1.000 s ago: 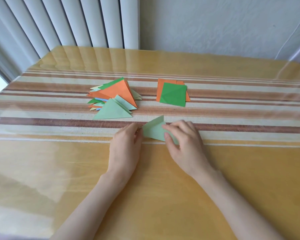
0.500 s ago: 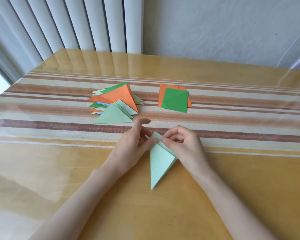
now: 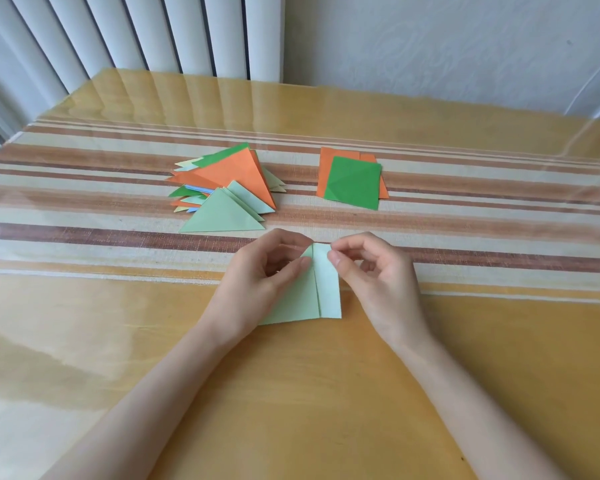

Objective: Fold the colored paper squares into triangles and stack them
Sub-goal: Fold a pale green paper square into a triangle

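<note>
A pale green folded paper (image 3: 321, 292) lies in front of me on the table, a crease running down its middle. My left hand (image 3: 257, 282) pinches its upper left flap with thumb and fingers. My right hand (image 3: 374, 271) pinches the top right corner. Behind my left hand lies a loose pile of folded triangles (image 3: 222, 188) in orange, green, pale green and blue. To the right of it sits a small stack of flat squares (image 3: 352, 180), a dark green one on orange ones.
The table (image 3: 465, 358) has a glossy yellow cover with brown and cream stripes across its middle. White vertical blinds (image 3: 136, 32) and a pale wall stand behind the far edge.
The pale green paper has turned from a narrow triangle pointing toward me into a wider shape with a centre crease. Both hands shifted slightly away from me and took new pinches at its top.
</note>
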Motion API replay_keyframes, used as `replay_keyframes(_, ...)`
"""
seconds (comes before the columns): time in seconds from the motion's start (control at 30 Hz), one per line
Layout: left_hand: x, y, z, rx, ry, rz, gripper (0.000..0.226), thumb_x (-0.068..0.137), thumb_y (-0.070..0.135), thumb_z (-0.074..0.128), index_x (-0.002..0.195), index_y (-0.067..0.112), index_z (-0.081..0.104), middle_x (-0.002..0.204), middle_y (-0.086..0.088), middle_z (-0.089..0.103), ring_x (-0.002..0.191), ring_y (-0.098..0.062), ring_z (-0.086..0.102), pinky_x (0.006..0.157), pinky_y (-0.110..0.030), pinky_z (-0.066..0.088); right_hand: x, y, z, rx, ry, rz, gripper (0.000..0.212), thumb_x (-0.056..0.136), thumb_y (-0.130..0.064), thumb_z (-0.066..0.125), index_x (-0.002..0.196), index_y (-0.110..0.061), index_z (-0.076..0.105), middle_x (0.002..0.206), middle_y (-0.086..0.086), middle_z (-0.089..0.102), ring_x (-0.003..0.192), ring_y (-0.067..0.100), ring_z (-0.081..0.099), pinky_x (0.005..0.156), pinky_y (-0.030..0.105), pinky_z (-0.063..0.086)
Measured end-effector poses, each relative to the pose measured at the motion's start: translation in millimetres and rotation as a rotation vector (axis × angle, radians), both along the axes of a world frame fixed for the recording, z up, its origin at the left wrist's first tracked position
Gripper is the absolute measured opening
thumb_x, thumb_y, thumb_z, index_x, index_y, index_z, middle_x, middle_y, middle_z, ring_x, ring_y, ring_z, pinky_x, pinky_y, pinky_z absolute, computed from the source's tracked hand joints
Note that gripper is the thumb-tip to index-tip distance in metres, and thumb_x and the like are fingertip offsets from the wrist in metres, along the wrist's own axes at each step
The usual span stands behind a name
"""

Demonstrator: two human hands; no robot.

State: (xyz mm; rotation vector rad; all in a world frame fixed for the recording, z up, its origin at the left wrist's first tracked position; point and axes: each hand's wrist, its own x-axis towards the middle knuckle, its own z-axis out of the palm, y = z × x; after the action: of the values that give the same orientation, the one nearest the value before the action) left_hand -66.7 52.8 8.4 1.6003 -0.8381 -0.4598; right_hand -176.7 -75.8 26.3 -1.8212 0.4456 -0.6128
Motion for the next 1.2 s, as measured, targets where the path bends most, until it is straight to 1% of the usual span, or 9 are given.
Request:
replay_keyframes(0.1,1,3,3,-0.032,0.022,-0.018,0.011,0.088,0.016,0.064,0.096,0.023,0.065,0.083,0.001,0.07,0.083,-0.011,0.065,0.077,-0.025,0.047,-2,1,0,0.05,0.007,0.058,0.018,0.09,-0.031,0.06,0.082,-0.019,0.07,0.078,-0.002,0.07,0.078,0.025,0.062,0.073,0.038,0.047)
replay_keyframes(0.23,0,5,6,-0.06,0.006,-0.056,0.013,0.085,0.019,0.064,0.096,0.025,0.068,0.088,-0.005,0.07,0.083,-0.029,0.063,0.079,-0.043,0.049,-1,1,6,0.263,0.043,0.175,0.017,0.083,-0.03,0.067,0.083,-0.013,0.068,0.075,-0.007,0.069,0.073,0.004,0.062,0.071,0.016,0.046)
replay_keyframes(0.37,1,6,12,-0.081,-0.024,-0.089,0.013,0.085,0.017,0.064,0.091,0.028,0.068,0.086,0.015,0.069,0.071,-0.005,0.059,0.068,-0.021,0.048,-1,-1,3,0.337,0.114,0.184,0.013,0.083,-0.009,0.072,0.094,-0.009,0.064,0.092,0.006,0.07,0.081,0.008,0.062,0.073,0.016,0.048)
replay_keyframes(0.47,1,6,13,-0.075,-0.014,-0.102,0.013,0.084,0.018,0.065,0.091,0.028,0.068,0.085,0.016,0.069,0.074,-0.006,0.06,0.071,-0.025,0.048,-1,0,2,0.352,0.13,0.175,0.013,0.084,0.0,0.066,0.096,-0.006,0.064,0.096,0.015,0.07,0.08,0.009,0.063,0.07,0.016,0.047)
replay_keyframes(0.53,1,6,13,-0.067,-0.021,-0.108,0.013,0.084,0.018,0.065,0.091,0.029,0.068,0.084,0.017,0.069,0.075,-0.008,0.06,0.072,-0.029,0.049,-3,-1,3,0.363,0.134,0.2,0.012,0.085,-0.001,0.066,0.096,-0.004,0.065,0.09,0.01,0.07,0.078,0.007,0.063,0.067,0.014,0.046)
replay_keyframes(0.67,2,7,12,-0.051,-0.025,-0.101,0.015,0.084,0.019,0.065,0.09,0.031,0.068,0.082,0.019,0.069,0.074,-0.009,0.059,0.071,-0.035,0.049,-4,-5,4,0.38,0.158,0.285,0.021,0.081,-0.019,0.068,0.099,-0.009,0.066,0.087,-0.001,0.069,0.079,0.007,0.062,0.067,0.017,0.045)
replay_keyframes(0.8,4,7,10,-0.017,-0.003,-0.102,0.017,0.083,0.022,0.066,0.091,0.037,0.072,0.08,0.016,0.068,0.069,-0.007,0.057,0.066,-0.025,0.046,-4,-3,7,0.527,0.122,0.317,0.034,0.094,-0.038,0.051,0.095,-0.01,0.07,0.087,0.006,0.067,0.077,0.013,0.058,0.062,0.023,0.044)
replay_keyframes(0.93,4,7,10,0.005,-0.037,-0.109,0.025,0.087,0.009,0.069,0.091,0.033,0.07,0.075,0.021,0.063,0.057,0.002,0.048,0.057,-0.011,0.036,-3,-3,4,0.434,0.145,0.241,0.019,0.095,-0.011,0.053,0.097,0.005,0.064,0.086,0.012,0.065,0.075,0.014,0.058,0.06,0.024,0.046)
replay_keyframes(1.2,6,5,5,0.019,-0.056,-0.142,0.017,0.084,0.016,0.069,0.09,0.031,0.068,0.077,0.016,0.063,0.058,-0.006,0.045,0.057,-0.013,0.037,-1,-2,3,0.19,0.177,0.147,0.01,0.087,-0.004,0.065,0.08,-0.011,0.065,0.069,-0.001,0.066,0.058,0.003,0.056,0.053,0.02,0.045)
